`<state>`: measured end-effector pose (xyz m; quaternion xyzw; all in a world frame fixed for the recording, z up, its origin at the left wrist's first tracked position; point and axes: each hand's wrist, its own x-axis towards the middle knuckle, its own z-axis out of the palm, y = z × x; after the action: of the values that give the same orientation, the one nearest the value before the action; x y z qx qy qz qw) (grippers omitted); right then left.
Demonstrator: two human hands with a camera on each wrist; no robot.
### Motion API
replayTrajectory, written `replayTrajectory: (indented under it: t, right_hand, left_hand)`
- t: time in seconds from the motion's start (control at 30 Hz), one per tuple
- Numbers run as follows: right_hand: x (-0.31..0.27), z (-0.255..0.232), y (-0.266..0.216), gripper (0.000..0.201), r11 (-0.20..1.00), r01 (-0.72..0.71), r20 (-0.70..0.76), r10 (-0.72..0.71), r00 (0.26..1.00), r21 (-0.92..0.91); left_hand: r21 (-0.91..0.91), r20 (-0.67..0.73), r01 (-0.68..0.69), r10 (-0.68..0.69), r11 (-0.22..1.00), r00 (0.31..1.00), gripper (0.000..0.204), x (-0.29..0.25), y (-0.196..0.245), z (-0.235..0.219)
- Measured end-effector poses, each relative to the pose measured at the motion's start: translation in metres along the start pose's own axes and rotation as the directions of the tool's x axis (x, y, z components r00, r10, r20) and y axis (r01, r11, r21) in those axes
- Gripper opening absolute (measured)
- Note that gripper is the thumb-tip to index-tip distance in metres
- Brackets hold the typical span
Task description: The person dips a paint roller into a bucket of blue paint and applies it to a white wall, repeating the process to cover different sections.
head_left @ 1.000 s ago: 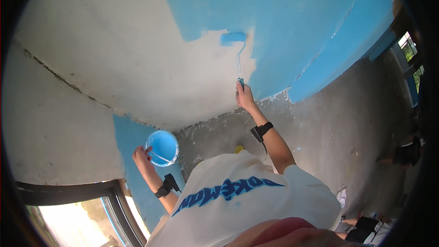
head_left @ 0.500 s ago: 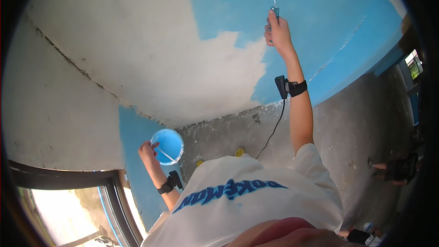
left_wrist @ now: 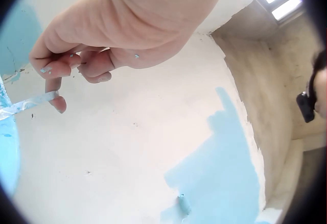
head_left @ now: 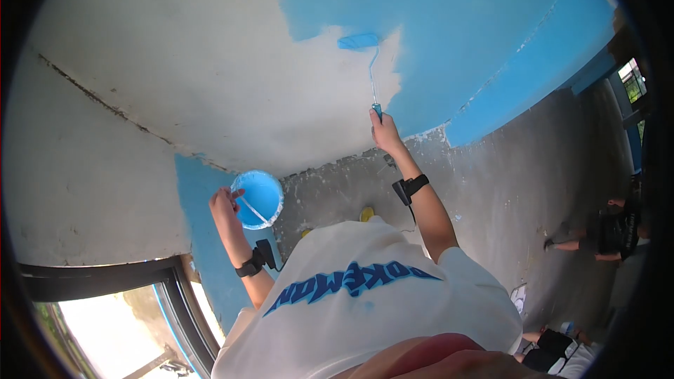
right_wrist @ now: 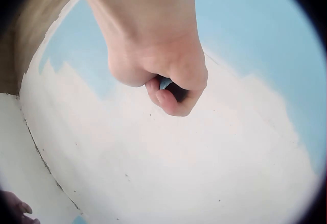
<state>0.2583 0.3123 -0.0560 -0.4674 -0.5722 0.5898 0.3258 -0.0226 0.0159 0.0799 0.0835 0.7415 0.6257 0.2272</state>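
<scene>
My right hand (head_left: 384, 132) grips the handle of a paint roller (head_left: 358, 41). The blue roller head lies against the wall (head_left: 210, 91), on the ragged border between blue paint and bare off-white. In the right wrist view, fingers (right_wrist: 173, 104) curl round the handle and the roller head is hidden. At lower left, my left hand (head_left: 223, 205) holds a paint bucket (head_left: 279, 209) by its paint-smeared bail handle (left_wrist: 30, 104). That strap hangs over a hooked finger in the left wrist view. The bucket's inside is blue, and specks of paint dot the left hand.
A dark-framed window (head_left: 168, 295) stands at lower left beside a blue-painted strip of wall (head_left: 217, 267). Grey, paint-spattered floor (head_left: 484, 203) stretches to the right. Another person (head_left: 611, 231) is at the far right, with part of someone else (head_left: 554, 351) below. A crack crosses the left wall.
The right hand rose with the roller until its head left the view, then came back down and left to the paint border. The left hand keeps holding the bucket, nearly in place.
</scene>
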Motion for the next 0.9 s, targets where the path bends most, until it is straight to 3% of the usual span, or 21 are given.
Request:
replayTrajectory:
  t: [0.07,0.17,0.3,0.4,0.43,0.5,0.57,0.67,0.9]
  right_hand:
    - [-0.007,-0.001,-0.001,0.045,0.997,-0.064,0.027,0.062,0.998,0.042]
    - [-0.019,-0.004,0.0,0.045,0.999,-0.018,-0.002,0.018,1.0,0.031]
    - [-0.07,-0.021,-0.046,0.041,0.982,-0.157,0.068,0.15,0.986,0.105]
    - [-0.132,-0.033,-0.056,0.04,0.952,-0.276,0.181,0.25,0.951,0.131]
    - [-0.176,-0.036,-0.044,0.04,0.952,-0.283,0.191,0.258,0.947,0.119]
    - [-0.203,-0.043,-0.054,0.04,0.945,-0.318,0.244,0.291,0.925,0.078]
    - [-0.223,-0.047,-0.063,0.04,0.945,-0.303,0.288,0.326,0.9,-0.122]
    - [-0.243,-0.034,-0.066,0.041,0.919,-0.278,0.369,0.37,0.853,-0.279]
    - [-0.222,0.006,-0.058,0.047,0.861,-0.169,0.407,0.389,0.827,-0.48]
  left_hand:
    - [0.002,0.049,-0.023,0.023,1.0,0.999,0.025,0.004,0.006,0.007]
    - [-0.008,0.122,-0.024,0.025,1.0,0.992,0.026,0.007,0.015,0.018]
    - [0.008,0.201,-0.031,0.029,0.999,0.979,0.024,0.003,0.033,0.038]
    - [0.005,0.329,-0.106,0.099,0.994,0.939,0.022,-0.001,0.036,0.044]
    - [0.008,0.374,-0.126,0.114,0.992,0.921,0.021,-0.014,0.029,0.038]
    - [0.02,0.374,-0.114,0.098,0.993,0.922,0.02,-0.02,0.035,0.047]
    - [0.024,0.437,-0.175,0.147,0.984,0.887,0.021,-0.023,0.036,0.055]
    - [0.04,0.492,-0.179,0.137,0.983,0.86,0.021,-0.019,0.028,0.056]
    - [0.083,0.542,-0.193,0.118,0.978,0.832,0.017,-0.025,0.021,0.064]
